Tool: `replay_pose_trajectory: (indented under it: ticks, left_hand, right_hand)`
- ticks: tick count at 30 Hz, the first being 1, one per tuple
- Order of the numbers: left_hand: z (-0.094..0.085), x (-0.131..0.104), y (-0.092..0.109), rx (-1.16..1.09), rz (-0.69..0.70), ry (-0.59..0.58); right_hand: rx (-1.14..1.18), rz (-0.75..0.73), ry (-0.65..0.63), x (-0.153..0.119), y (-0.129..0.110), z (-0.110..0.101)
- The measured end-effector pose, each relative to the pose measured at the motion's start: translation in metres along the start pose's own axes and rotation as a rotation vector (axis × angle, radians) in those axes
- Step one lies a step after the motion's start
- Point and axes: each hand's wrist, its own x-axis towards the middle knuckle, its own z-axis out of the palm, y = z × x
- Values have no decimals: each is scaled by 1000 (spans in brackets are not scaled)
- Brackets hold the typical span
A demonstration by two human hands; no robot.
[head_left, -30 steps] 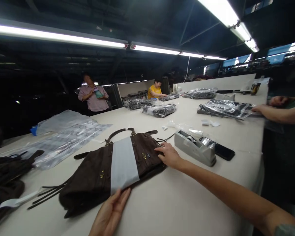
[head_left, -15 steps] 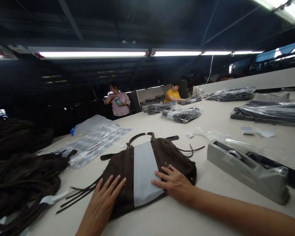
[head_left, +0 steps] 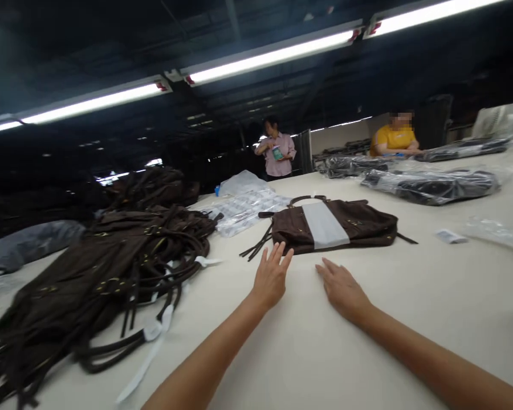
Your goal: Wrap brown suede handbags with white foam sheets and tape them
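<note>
A dark brown handbag (head_left: 367,223) lies flat on the pale table (head_left: 325,353), with a light grey-white band (head_left: 326,226) around its middle and its handle toward the far side. My left hand (head_left: 271,276) is spread at the bag's near left corner, fingertips at its edge; whether they touch it I cannot tell. Just short of the bag's near edge, my right hand (head_left: 342,289) has its fingers stretched out low over the table and holds nothing.
Brown bags (head_left: 81,273) with straps are heaped at the left. Clear plastic bags (head_left: 250,210) lie beyond the handbag. Plastic-wrapped bags (head_left: 436,185) lie at the back right. A person in pink (head_left: 277,154) and a person in yellow (head_left: 395,139) are across the table.
The handbag now lies farther away, and both hands have come off its top to its near side. The view has turned left, showing more of the brown heap; the tape dispenser is almost out of view.
</note>
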Motion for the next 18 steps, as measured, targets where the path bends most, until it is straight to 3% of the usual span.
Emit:
replay_pose_trajectory:
  ticks: [2, 4, 7, 10, 14, 18]
  left_hand:
    - [-11, -39, -41, 52, -105, -20]
    - [-25, -72, -98, 113, -299, -28]
    - [-50, -113, -190, 201, -661, 14]
    - [-70, -150, -261, 236, -980, 29]
    - [-71, -177, -312, 161, -1206, -143]
    - [-63, -164, -325, 237, -1324, -194]
  right_hand:
    - [79, -160, 14, -28, -24, -1]
    - [145, -287, 20, -46, -48, -5]
    - [184, -382, -28, -53, -75, -11]
    - [208, -382, -65, -49, -88, -16]
    - [266, -343, -68, -42, -91, -20]
    - [305, -341, -80, -39, -91, -20]
